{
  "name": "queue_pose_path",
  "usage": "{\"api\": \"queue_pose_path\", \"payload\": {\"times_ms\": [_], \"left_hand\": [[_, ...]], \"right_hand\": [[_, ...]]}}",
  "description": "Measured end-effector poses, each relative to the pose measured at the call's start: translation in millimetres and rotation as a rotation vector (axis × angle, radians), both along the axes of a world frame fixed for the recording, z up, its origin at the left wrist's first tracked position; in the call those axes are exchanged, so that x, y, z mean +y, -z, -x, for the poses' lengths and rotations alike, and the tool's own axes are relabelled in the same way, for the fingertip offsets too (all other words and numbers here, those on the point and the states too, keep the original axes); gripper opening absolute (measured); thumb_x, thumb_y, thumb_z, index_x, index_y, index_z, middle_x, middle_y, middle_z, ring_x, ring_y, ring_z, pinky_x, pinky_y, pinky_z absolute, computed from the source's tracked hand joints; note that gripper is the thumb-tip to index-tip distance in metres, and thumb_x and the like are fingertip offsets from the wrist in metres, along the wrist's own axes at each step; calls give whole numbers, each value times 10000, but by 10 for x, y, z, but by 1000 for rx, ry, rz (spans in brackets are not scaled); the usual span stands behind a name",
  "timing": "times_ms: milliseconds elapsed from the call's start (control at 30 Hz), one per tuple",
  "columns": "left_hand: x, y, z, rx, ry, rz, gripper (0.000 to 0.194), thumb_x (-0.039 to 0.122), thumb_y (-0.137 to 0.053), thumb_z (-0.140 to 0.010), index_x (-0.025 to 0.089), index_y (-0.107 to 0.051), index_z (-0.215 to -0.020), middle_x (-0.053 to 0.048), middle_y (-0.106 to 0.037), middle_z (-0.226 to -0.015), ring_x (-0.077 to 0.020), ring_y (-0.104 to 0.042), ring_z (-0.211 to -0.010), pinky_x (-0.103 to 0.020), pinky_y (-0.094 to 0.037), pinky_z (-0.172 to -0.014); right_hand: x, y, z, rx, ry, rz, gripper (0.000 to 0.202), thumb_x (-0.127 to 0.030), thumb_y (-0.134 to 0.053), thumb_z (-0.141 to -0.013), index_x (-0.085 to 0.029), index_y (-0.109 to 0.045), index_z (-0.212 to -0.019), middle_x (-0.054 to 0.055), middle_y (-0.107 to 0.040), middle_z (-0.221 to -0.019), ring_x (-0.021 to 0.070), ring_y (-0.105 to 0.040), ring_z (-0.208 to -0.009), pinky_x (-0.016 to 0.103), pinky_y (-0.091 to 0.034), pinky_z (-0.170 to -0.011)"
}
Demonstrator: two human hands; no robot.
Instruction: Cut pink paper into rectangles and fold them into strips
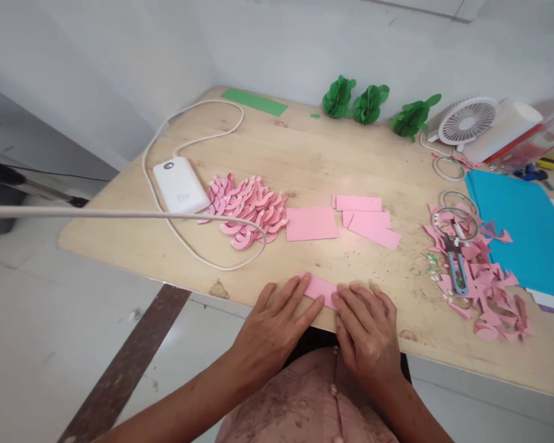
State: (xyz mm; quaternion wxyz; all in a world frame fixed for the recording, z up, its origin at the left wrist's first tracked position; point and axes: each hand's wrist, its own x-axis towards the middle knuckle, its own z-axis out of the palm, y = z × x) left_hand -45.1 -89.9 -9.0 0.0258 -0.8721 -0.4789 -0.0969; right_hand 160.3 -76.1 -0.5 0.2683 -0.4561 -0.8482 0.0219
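A pink paper strip (321,291) lies at the table's front edge between my two hands. My left hand (274,320) rests over its left end, fingers stretched and spread, the index finger and thumb touching the paper. At the right end, my right hand (367,323) has its bent fingers close together and pressed on the paper; what its thumb does is partly hidden. Just beyond lies a pink paper rectangle (312,223). Several narrower pink pieces (366,219) overlap to its right, and a heap of curved pink paper cutouts (253,212) sits to its left.
A white power bank (180,184) with a looping white cable (203,261) is at left. Blue-handled snips (457,271) lie on pink scraps (493,295) at right, beside blue sheets (526,231). Green paper shapes (369,104) and a small fan (466,122) stand along the wall.
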Motion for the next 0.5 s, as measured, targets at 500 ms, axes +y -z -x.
{"api": "queue_pose_path", "payload": {"times_ms": [500], "left_hand": [[44, 44, 120, -4, 26, 13, 549, 297, -530, -903, 379, -372, -1422, -52, -371, -1508, -293, -341, -1367, -491, -228, -1079]], "right_hand": [[5, -4, 1, -27, -6, 0, 310, -120, -509, -881, -143, -623, -1169, 79, -676, -1179, 284, -560, -1107, 553, -349, -1011]]}}
